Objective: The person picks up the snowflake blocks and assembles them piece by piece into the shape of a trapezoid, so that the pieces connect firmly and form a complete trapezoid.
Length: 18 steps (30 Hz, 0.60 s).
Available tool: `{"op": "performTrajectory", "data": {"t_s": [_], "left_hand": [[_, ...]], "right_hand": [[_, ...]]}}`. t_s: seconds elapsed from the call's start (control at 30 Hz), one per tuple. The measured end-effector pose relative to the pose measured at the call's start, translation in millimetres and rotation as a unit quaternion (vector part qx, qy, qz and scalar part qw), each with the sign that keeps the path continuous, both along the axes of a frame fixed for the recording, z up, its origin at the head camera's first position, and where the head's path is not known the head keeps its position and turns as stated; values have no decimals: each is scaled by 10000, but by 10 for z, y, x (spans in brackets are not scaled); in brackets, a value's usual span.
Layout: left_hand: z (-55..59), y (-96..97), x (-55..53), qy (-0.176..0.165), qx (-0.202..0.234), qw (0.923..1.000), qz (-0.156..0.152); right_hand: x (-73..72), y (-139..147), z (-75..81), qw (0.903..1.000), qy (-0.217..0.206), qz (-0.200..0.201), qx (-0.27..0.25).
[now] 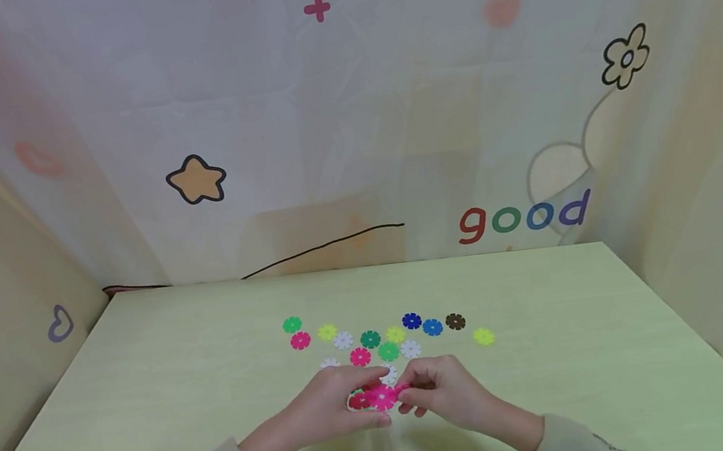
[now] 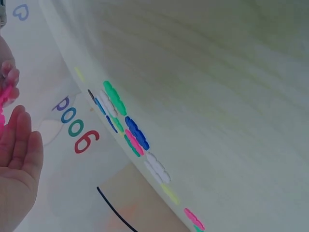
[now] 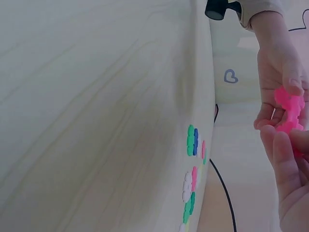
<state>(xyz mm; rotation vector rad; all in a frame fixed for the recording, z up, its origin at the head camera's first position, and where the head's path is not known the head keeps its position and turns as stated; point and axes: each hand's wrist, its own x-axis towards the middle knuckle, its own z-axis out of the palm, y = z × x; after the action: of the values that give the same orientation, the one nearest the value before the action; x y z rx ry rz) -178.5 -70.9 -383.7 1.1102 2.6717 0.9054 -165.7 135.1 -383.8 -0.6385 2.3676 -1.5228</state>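
Observation:
My left hand (image 1: 320, 411) holds joined pink snowflake discs (image 1: 383, 397), its thumb pressing on one in the right wrist view. A darker red disc (image 1: 359, 400) with a pale-green edge beside it shows in the left palm. From the other side, my right hand (image 1: 450, 395) pinches a pink part of the piece between thumb and fingers. In the right wrist view the pink discs (image 3: 291, 104) stand at angles to each other between the two hands. The left wrist view shows only a sliver of pink. How the discs interlock is partly hidden by fingers.
Loose snowflake discs lie scattered on the pale table (image 1: 153, 401) beyond the hands: a green disc (image 1: 292, 325), a dark blue disc (image 1: 412, 321), a brown disc (image 1: 455, 321), a yellow disc (image 1: 483, 336) and several others. A white disc (image 1: 390, 375) lies close to the hands. Printed curtains surround the table.

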Motion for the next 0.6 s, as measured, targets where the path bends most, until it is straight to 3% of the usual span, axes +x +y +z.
{"op": "performTrajectory", "data": {"t_s": [0.17, 0.3, 0.47, 0.6], "left_hand": [[-35, -6, 10, 98, 283, 9995, -57], [-36, -62, 8, -50, 217, 9997, 32], [-27, -225, -25, -291, 126, 9987, 410], [-29, -381, -74, -220, 33, 9972, 718]], "right_hand": [[-3, -17, -4, 10000, 66, 68, 4], [-49, 20, 7, 9991, 77, 308, 278], [-209, 95, 37, 9984, -18, 365, 425], [-380, 118, 44, 9983, 52, 270, 506]]}}
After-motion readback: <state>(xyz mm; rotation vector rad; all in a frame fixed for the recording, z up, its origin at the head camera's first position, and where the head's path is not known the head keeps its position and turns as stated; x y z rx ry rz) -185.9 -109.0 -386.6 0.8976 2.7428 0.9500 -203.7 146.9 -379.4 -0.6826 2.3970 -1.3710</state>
